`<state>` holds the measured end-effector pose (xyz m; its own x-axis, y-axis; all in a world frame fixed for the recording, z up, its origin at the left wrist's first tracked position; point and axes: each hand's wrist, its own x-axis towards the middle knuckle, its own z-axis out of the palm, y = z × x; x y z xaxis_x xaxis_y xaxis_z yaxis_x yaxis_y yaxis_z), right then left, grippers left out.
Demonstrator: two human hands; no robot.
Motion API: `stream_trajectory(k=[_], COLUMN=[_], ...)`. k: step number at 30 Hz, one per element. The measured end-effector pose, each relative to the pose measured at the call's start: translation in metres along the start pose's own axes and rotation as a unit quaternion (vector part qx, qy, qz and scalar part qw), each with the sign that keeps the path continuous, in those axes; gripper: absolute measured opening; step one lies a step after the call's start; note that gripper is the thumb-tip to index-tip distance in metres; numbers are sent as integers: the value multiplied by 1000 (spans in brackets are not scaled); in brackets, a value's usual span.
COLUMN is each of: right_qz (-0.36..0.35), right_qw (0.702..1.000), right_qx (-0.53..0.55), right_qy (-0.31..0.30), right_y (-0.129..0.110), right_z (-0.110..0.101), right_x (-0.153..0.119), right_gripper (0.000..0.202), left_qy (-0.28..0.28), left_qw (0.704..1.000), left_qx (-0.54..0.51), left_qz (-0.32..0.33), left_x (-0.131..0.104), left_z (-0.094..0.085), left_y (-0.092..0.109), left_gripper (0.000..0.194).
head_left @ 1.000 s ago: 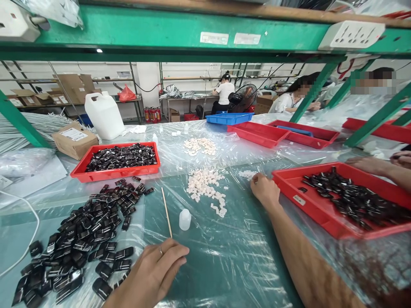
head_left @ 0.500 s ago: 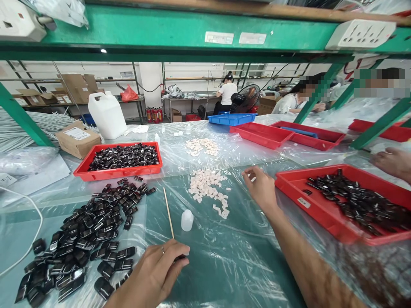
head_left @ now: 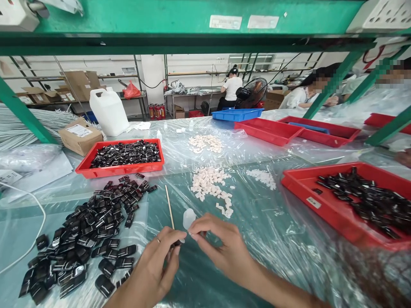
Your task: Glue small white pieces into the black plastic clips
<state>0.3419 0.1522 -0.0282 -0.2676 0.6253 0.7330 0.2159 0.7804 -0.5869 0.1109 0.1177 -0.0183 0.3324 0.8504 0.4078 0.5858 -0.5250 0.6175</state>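
Fingers of the left hand are clamped on a black part near the bottle; those of the right hand are pinched together, contents unclear. Presumably light, stiff and slippery, the part is best held by its edges.

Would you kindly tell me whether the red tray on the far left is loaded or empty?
Loaded: black pieces lie heaped in the red tray, hiding most of its floor.

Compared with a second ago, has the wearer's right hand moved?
Yes: the right hand moved left and toward the body, from beside the right-hand red tray to beside the small white bottle.
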Motion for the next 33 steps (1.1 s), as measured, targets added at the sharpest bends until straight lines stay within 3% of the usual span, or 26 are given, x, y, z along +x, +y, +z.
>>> stream_trajectory(k=[4, 8, 14, 27, 33], right_qz=[3, 9, 13, 67, 72], right_qw=[1000, 999, 999, 997, 996], right_qx=[12, 16, 23, 25, 35], right_qy=[16, 34, 31, 33, 43], right_y=[0, -4, -4, -17, -18], right_z=[4, 5, 9, 15, 18], right_x=[-3, -6, -9, -11, -12], right_gripper=[28, 26, 26, 21, 19], left_qy=[56, 76, 56, -11, 20], left_qw=[998, 996, 998, 999, 995], left_qx=[33, 14, -26, -45, -78], left_qz=[27, 40, 22, 4, -57], left_x=[-1, -2, 0, 0, -5], left_z=[14, 15, 11, 2, 6], left_y=[-15, -9, 0, 13, 21], left_gripper=[30, 27, 18, 20, 20])
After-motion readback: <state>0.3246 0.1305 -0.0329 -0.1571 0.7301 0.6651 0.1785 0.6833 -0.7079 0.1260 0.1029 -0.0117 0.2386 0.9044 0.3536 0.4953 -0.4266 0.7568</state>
